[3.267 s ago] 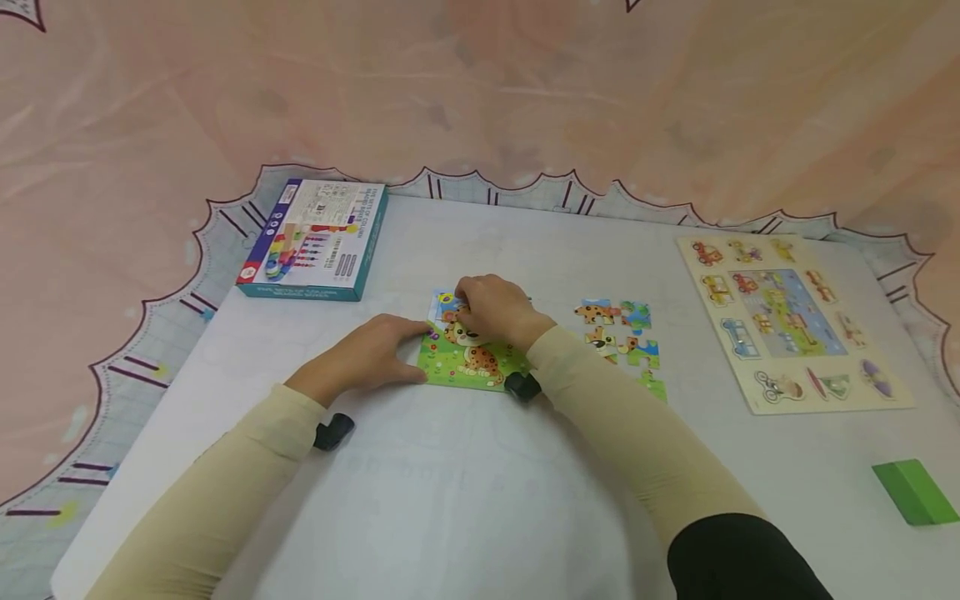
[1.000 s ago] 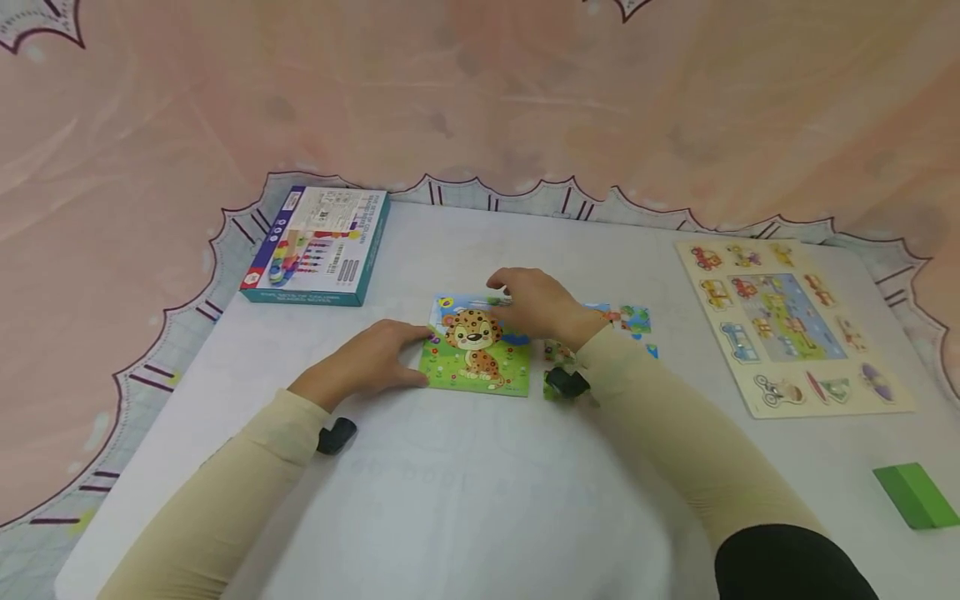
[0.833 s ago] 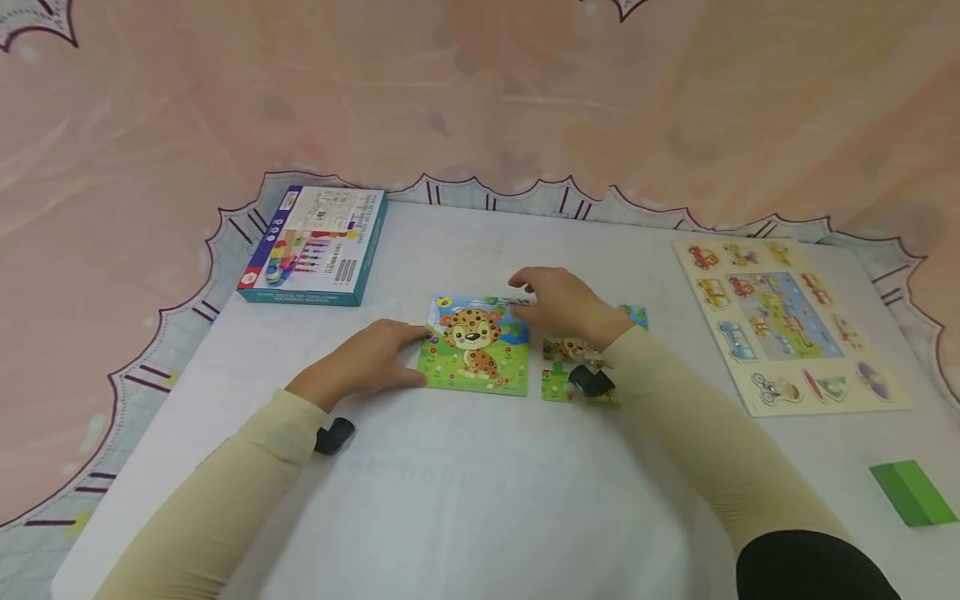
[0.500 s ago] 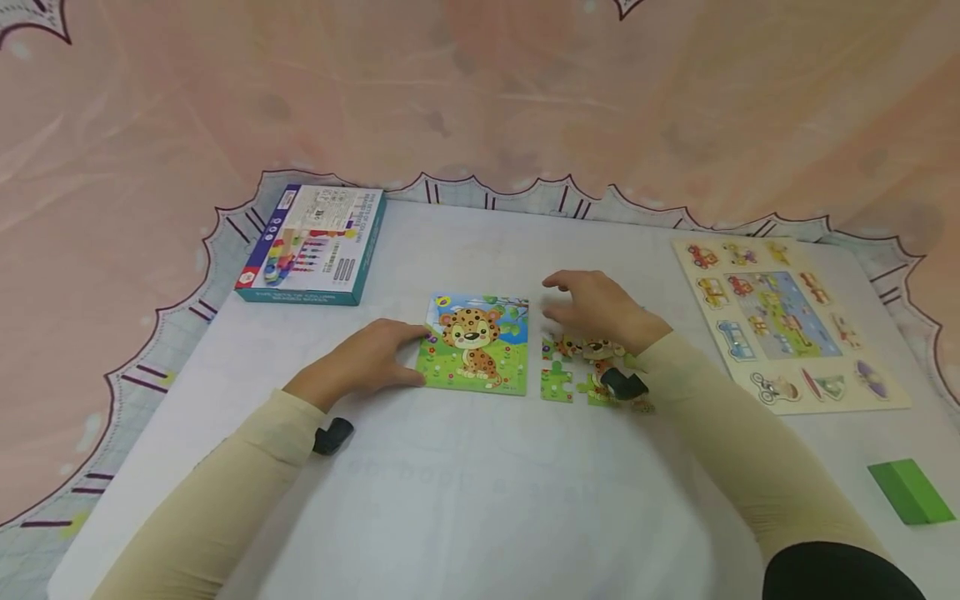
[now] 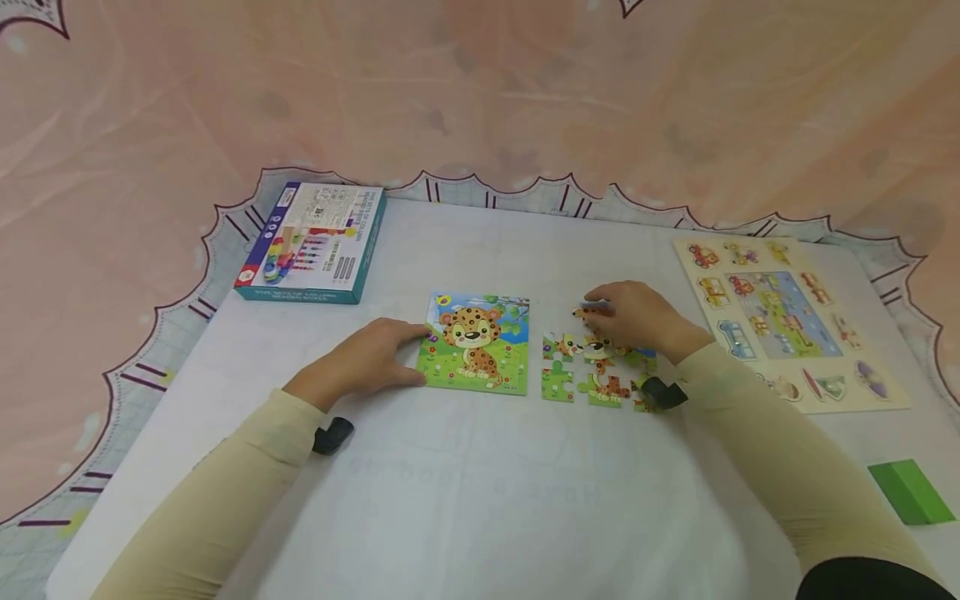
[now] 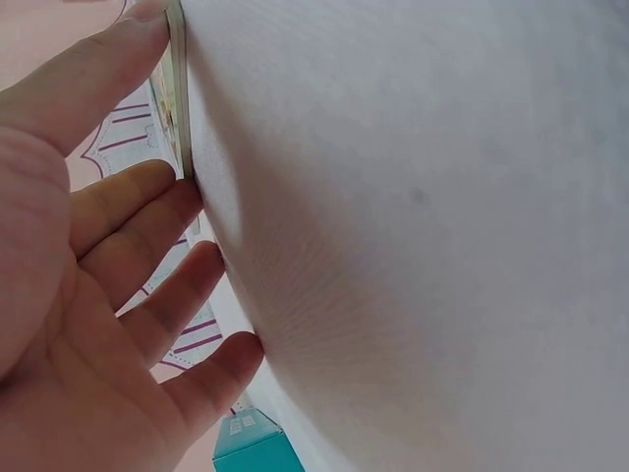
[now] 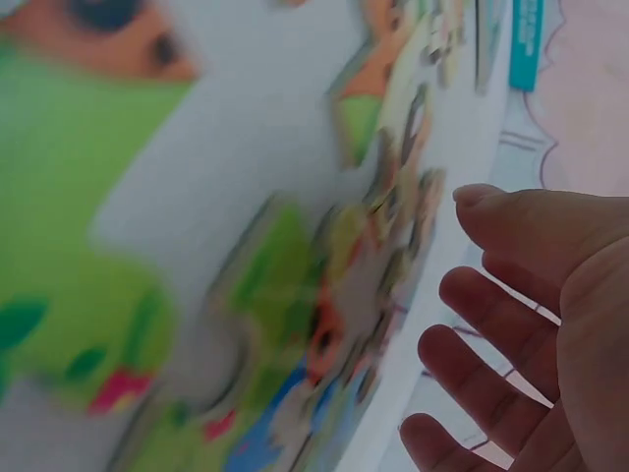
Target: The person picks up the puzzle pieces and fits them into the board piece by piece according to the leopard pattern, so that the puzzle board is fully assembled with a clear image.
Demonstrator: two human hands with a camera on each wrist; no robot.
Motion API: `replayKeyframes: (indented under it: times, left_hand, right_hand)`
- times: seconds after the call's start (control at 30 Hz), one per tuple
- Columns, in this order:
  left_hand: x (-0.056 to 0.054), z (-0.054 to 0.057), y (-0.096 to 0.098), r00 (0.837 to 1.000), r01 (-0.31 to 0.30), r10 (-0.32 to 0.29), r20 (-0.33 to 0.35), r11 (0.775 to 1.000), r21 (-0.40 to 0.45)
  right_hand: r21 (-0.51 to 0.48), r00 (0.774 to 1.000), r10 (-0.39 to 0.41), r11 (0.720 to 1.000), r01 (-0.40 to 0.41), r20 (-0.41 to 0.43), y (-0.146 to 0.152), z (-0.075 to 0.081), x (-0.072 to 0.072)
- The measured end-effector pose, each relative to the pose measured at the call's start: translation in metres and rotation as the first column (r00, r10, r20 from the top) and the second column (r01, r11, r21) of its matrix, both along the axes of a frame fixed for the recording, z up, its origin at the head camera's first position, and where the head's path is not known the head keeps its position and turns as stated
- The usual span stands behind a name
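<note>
Since the frame a second ago, the right grip [image 5: 641, 315] has moved rightward from the upper edge of the leopard picture board [image 5: 474, 343] to over the loose puzzle pieces [image 5: 557, 385]; the left grip [image 5: 371, 357] has stayed at the board's left edge. The right grip is spread, thumb apart from loosely bent fingers; in the head view its fingertips are at a spotted piece, though whether they touch it I cannot tell. The left grip is spread too, its thumb and fingertips touching the edge of the board, which lies flat between the two grips.

The loose pieces lie below and under the right grip, just right of the board. Farther out, the vehicle puzzle board [image 5: 843, 404] lies right of the right grip, and the green block [image 5: 911, 492] lower right. Beyond the left grip, up and slightly left, lies the teal-sided box [image 5: 315, 242]. All rest on the white surface [image 5: 465, 508].
</note>
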State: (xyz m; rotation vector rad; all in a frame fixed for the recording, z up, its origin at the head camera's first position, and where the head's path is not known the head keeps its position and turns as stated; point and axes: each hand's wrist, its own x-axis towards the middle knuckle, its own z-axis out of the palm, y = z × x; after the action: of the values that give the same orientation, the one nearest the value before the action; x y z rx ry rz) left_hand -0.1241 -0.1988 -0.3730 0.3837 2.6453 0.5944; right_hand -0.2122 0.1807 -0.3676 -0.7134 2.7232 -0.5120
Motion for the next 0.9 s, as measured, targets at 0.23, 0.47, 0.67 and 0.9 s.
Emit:
replayKeyframes:
  times: [0.23, 0.47, 0.67, 0.9]
  left_hand:
    - [0.000, -0.001, 0.000, 1.000, -0.002, 0.002, 0.000, 1.000, 0.000]
    - [0.001, 0.000, 0.000, 1.000, -0.007, 0.007, 0.002, 1.000, -0.012]
    - [0.002, 0.000, 0.000, 1.000, -0.005, 0.005, -0.001, 1.000, -0.011]
    - [0.001, 0.001, 0.001, 1.000, 0.001, -0.001, -0.003, 1.000, -0.014]
  right_hand:
    - [0.012, 1.000, -0.027, 1.000, 0.027, 0.000, 0.012, -0.004, 0.000]
    - [0.020, 0.999, -0.041, 0.999, 0.041, -0.002, 0.016, -0.004, 0.000]
    - [0.022, 0.999, -0.048, 0.999, 0.048, -0.001, 0.017, -0.003, -0.002]
    - [0.020, 0.998, -0.056, 0.998, 0.056, 0.002, 0.018, -0.004, -0.003]
